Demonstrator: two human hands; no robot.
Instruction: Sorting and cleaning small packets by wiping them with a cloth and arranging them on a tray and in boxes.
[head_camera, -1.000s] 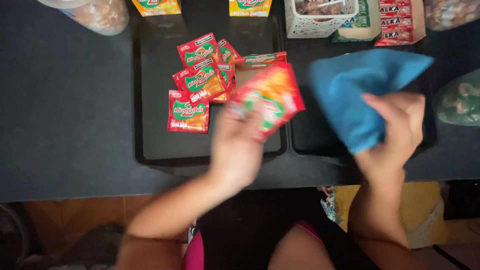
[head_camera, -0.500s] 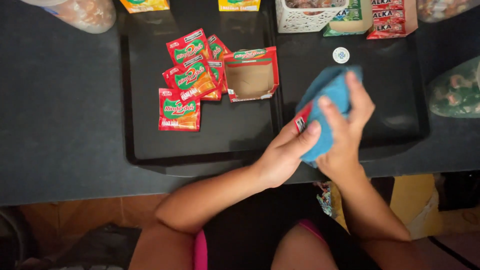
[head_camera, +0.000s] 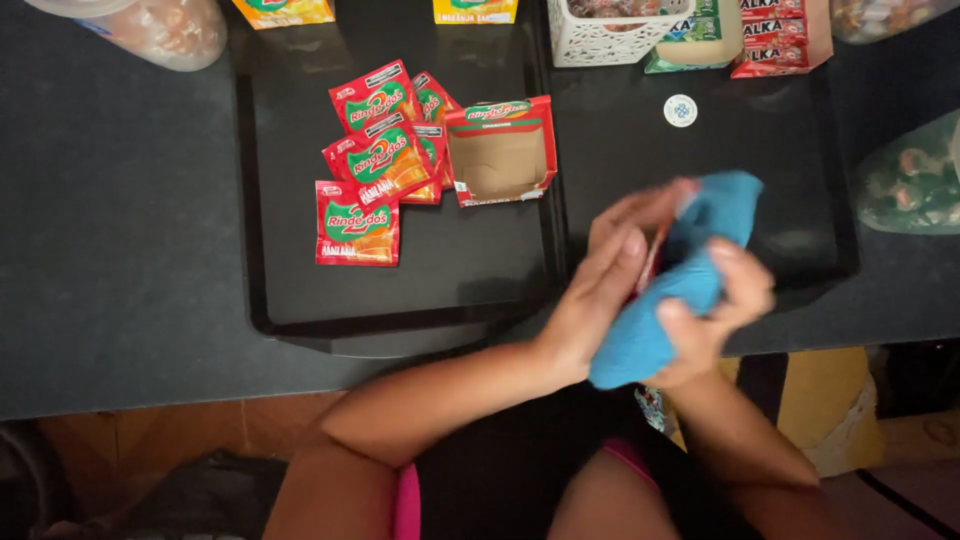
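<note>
Both hands meet over the near edge of the right black tray (head_camera: 800, 250), working a blue cloth (head_camera: 670, 290) between them. Right hand (head_camera: 705, 320) is clamped on the cloth, thumb and fingers curled round its lower part. Left hand (head_camera: 600, 290) lies flat against the cloth's left side, fingers straight and pressed together, holding something red (head_camera: 655, 262) against it; only a thin red edge shows, blurred, can't tell what it is. Cloth is off the surface, bunched, tilted from upper right to lower left. On the left black tray (head_camera: 300, 290): an open empty red cardboard box (head_camera: 500, 152) lying on its back, just beside a loose pile of red-and-green sachets (head_camera: 385, 150), some overlapping, one sachet (head_camera: 358, 222) lying apart at the lower left. Small round white cap (head_camera: 680, 110) on the right tray, well apart from the hands. White basket (head_camera: 615, 30) at the far edge. Dark countertop (head_camera: 110, 250) under everything.
</note>
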